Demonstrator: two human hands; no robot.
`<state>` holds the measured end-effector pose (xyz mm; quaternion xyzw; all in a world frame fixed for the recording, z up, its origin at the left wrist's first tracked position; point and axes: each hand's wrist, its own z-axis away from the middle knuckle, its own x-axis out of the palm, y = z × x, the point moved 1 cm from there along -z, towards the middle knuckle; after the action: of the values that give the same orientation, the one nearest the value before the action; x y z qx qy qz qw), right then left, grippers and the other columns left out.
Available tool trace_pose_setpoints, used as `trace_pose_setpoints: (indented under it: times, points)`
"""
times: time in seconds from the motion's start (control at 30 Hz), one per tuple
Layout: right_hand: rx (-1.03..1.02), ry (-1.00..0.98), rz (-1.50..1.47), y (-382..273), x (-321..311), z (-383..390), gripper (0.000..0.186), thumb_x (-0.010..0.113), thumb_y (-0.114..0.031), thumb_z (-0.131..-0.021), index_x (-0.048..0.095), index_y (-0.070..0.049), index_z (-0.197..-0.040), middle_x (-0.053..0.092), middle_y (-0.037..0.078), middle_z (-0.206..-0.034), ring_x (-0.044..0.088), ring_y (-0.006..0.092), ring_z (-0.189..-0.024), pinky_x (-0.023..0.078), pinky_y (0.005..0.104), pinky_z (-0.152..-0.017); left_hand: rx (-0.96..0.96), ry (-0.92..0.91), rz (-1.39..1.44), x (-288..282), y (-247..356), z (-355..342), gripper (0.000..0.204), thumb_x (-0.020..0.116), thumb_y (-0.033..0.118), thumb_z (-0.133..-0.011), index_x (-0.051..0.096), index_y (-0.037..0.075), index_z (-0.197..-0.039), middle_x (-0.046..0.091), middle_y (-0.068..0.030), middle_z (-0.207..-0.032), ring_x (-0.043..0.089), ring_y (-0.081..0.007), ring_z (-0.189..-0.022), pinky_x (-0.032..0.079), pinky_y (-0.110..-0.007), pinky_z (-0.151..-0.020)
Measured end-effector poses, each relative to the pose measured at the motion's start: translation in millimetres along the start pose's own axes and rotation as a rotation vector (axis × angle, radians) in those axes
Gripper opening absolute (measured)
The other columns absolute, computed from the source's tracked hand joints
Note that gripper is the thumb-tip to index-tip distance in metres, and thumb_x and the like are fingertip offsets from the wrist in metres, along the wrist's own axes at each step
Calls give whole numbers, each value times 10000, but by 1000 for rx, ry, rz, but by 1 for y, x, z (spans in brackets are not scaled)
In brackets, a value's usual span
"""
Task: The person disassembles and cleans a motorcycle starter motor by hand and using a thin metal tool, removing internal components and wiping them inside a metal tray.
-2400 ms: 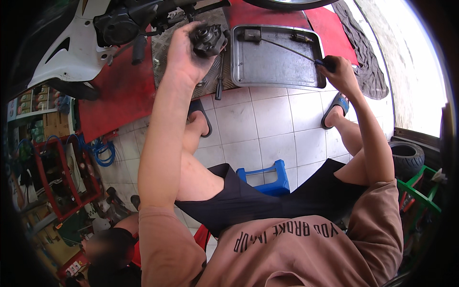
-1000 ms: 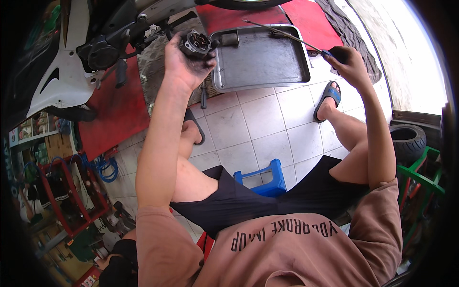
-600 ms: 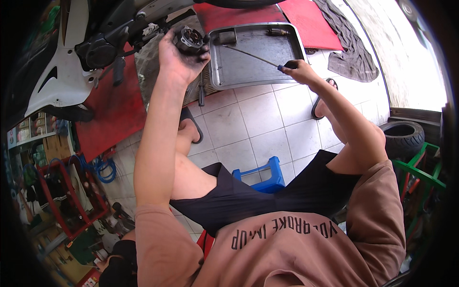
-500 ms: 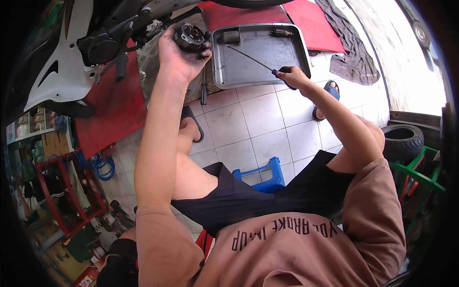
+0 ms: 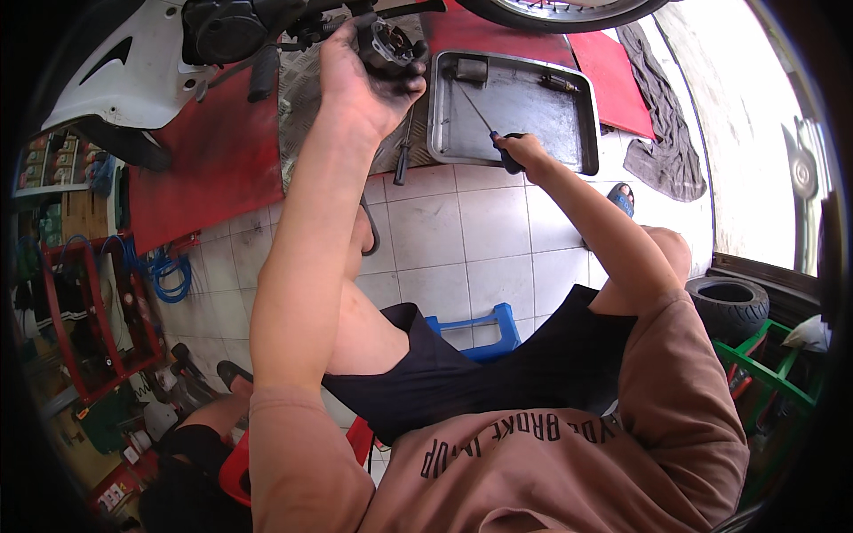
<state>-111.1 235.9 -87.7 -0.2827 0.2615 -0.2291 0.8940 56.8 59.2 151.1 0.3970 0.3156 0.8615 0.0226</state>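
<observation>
Raised at the tray's left side, my left hand (image 5: 364, 93) has blackened fingers wrapped round a dark round motor part (image 5: 388, 49) with copper-coloured pieces inside. My right hand (image 5: 522, 151) grips the blue-and-black handle of a screwdriver (image 5: 481, 117). Its thin shaft slants up and left over the metal tray (image 5: 533, 158), apart from the motor part. In the tray sit a short grey cylinder (image 5: 471, 71) at the far left and a dark motor armature-like piece (image 5: 560, 83) at the far right. Whether the screwdriver tip touches anything, I cannot tell.
Another screwdriver (image 5: 402, 160) lies left of the tray. A motorcycle (image 5: 115, 75) stands at the upper left, its wheel (image 5: 569, 13) above the tray. Red mats (image 5: 213, 169) cover the floor there. A blue stool (image 5: 493, 338), a tire (image 5: 729, 306) and another person's leg (image 5: 209, 413) are nearby.
The view has shifted, so the tray appears farther right. My right hand has moved left relative to the tray, and the screwdriver stands steeper. My left hand still holds the motor part.
</observation>
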Motion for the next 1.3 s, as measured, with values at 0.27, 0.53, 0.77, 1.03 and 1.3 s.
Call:
trace_pose_setpoints:
  times: [0.27,0.53,0.77,1.03,1.3]
  points:
    - [-83,-39,85,-6,34,-14,474,783,-377,-752,668,47,-928,672,117,-879,644,195,-769,508,326,-692,-14,-9,32,-16,10,0,383,539,372,-834,569,29,-1000,590,-195,-922,480,-246,-708,357,-309,-564]
    - [-304,36,487,-33,62,3,491,790,-410,-696,690,52,-829,699,178,-819,698,266,-774,547,351,-702,-1,-29,26,-17,8,0,357,527,366,-838,572,49,-995,597,-198,-923,491,-252,-709,364,-312,-562]
    - [-356,-24,646,-39,64,-15,581,745,-493,-708,672,74,-814,685,220,-807,694,309,-782,545,371,-722,29,31,71,4,2,3,241,520,349,-879,551,118,-815,578,-78,-712,512,-198,-558,365,-290,-455]
    - [-475,-56,583,-27,74,-38,600,684,-602,-725,708,-2,-721,654,106,-624,653,195,-614,506,329,-576,-255,84,151,3,18,12,303,480,494,-842,550,200,-812,535,23,-674,488,-128,-599,315,-303,-478]
    - [-383,-69,600,-29,63,-55,595,671,-622,-733,703,-27,-752,648,88,-657,638,202,-594,500,323,-539,91,79,126,-18,4,-4,270,487,423,-863,560,182,-763,557,6,-641,527,-157,-538,350,-296,-432]
